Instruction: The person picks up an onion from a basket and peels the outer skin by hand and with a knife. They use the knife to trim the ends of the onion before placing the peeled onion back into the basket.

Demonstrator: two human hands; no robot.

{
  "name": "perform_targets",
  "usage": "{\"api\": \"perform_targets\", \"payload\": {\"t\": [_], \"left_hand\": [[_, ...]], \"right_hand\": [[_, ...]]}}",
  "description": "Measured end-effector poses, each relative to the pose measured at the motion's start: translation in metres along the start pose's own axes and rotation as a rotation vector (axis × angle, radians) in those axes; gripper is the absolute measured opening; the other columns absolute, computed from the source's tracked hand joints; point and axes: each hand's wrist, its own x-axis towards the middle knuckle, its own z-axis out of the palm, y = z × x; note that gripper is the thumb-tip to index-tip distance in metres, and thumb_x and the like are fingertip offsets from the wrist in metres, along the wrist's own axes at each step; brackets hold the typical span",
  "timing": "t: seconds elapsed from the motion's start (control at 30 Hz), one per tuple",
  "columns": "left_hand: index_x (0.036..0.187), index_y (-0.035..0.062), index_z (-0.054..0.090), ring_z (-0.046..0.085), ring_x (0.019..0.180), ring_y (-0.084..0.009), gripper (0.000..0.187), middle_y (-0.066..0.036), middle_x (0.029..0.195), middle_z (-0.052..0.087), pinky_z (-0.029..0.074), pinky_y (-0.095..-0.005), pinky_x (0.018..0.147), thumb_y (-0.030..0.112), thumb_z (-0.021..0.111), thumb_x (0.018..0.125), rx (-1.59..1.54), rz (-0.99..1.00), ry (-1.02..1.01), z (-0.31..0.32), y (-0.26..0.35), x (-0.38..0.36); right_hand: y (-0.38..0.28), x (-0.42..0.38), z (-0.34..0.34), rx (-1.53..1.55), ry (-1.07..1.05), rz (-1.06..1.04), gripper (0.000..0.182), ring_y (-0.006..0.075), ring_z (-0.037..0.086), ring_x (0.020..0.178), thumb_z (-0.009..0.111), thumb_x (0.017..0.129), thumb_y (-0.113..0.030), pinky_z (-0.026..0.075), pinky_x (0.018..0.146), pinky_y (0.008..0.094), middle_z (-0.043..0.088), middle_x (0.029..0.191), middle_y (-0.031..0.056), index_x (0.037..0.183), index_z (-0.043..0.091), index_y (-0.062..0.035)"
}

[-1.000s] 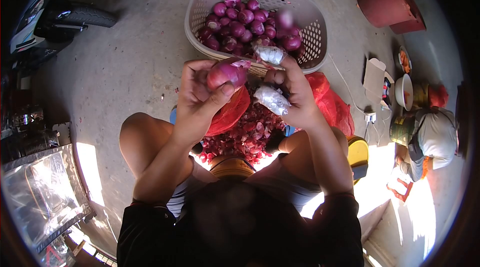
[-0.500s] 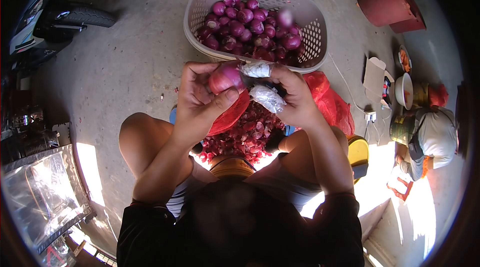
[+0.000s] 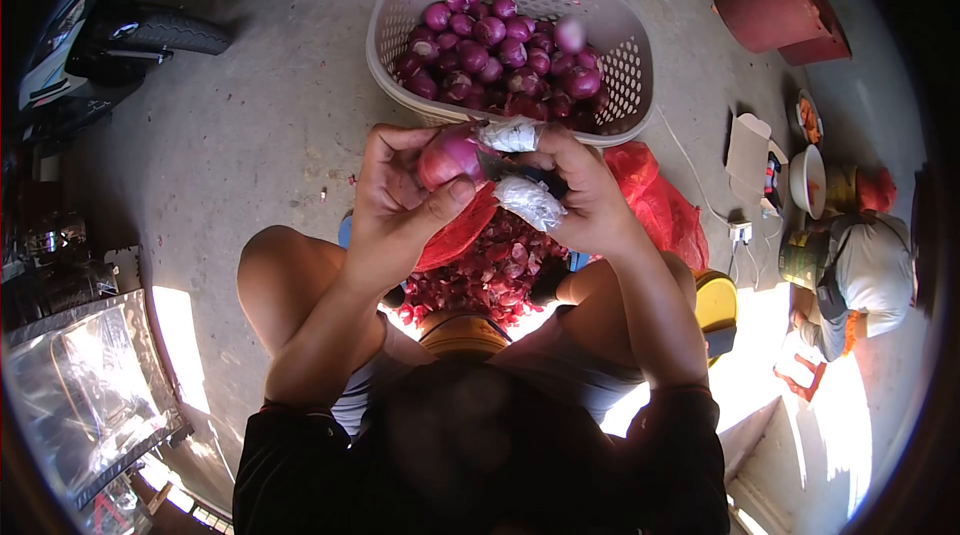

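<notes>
My left hand (image 3: 395, 200) is closed around a red onion (image 3: 450, 160), its thumb along the near side. My right hand (image 3: 580, 185) is opposite, with its thumb and forefinger wrapped in white, shiny tape (image 3: 530, 203). Between those fingers is a small knife (image 3: 541, 178), mostly hidden; its dark end meets the onion's right side. Below the hands lies a pile of red onion skins (image 3: 490, 275), partly covered by a red mesh bag (image 3: 455, 235). Just beyond the hands, a pale plastic basket (image 3: 385, 40) holds many red onions (image 3: 490, 32).
Another red net bag (image 3: 655, 200) lies right of my right hand. A motorcycle wheel (image 3: 165, 30) is at the upper left. Red tubs (image 3: 770, 0), a white bowl (image 3: 807, 182), an open cardboard box (image 3: 750, 155) and a power socket (image 3: 740, 232) are on the right, near a crouching person (image 3: 870, 270).
My right hand has shifted slightly left, bringing its taped fingers closer to the onion. My left hand and the onion have hardly moved.
</notes>
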Motion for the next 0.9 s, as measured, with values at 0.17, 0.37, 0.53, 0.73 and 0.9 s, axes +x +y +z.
{"api": "perform_targets", "payload": {"t": [0.17,0.37,0.53,0.73,0.9], "left_hand": [[0.112,0.0031,0.037,0.052,0.106,-0.0166,0.040,-0.012,0.113,0.052,0.044,-0.0317,0.092,-0.005,0.062,0.082,0.020,0.005,0.000,-0.002,-0.001,0.000],[0.112,0.0030,0.037,0.052,0.106,-0.0166,0.039,-0.012,0.113,0.052,0.043,-0.0319,0.093,-0.004,0.062,0.082,0.025,-0.025,0.004,0.000,0.002,-0.001],[0.114,0.0046,0.038,0.055,0.103,-0.0181,0.039,-0.012,0.113,0.053,0.045,-0.0317,0.090,0.001,0.062,0.083,0.043,-0.012,-0.003,-0.003,-0.001,-0.001],[0.116,0.0061,0.039,0.056,0.102,-0.0195,0.041,-0.011,0.113,0.052,0.047,-0.0315,0.087,0.004,0.063,0.083,0.083,0.027,-0.016,-0.003,-0.002,0.000],[0.115,0.0034,0.038,0.050,0.110,-0.0181,0.046,-0.012,0.118,0.049,0.043,-0.0325,0.094,-0.004,0.066,0.079,0.085,0.074,-0.019,-0.001,0.000,0.002]], "right_hand": [[0.003,-0.001,-0.003,-0.067,-0.015,-0.042,0.048,0.0279,0.066,0.088,0.065,0.073,0.003,0.051,0.074,0.0343,0.062,0.103,0.0144,0.117,0.049,-0.0043],[0.004,0.001,-0.001,-0.049,0.019,-0.056,0.045,0.0259,0.063,0.093,0.063,0.073,0.004,0.049,0.079,0.0329,0.062,0.104,0.0138,0.116,0.050,-0.0029],[-0.002,-0.003,0.003,0.192,0.036,0.103,0.042,0.0193,0.060,0.098,0.057,0.079,0.007,0.046,0.084,0.0304,0.062,0.104,0.0109,0.118,0.049,-0.0016],[-0.009,-0.002,0.003,0.393,0.067,0.244,0.041,0.0154,0.057,0.100,0.055,0.085,0.005,0.044,0.086,0.0274,0.058,0.112,0.0096,0.124,0.043,-0.0025],[-0.016,-0.001,-0.001,0.453,0.071,0.373,0.048,0.0129,0.056,0.098,0.058,0.084,0.003,0.043,0.082,0.0252,0.057,0.113,0.0102,0.128,0.040,-0.0037]]}}
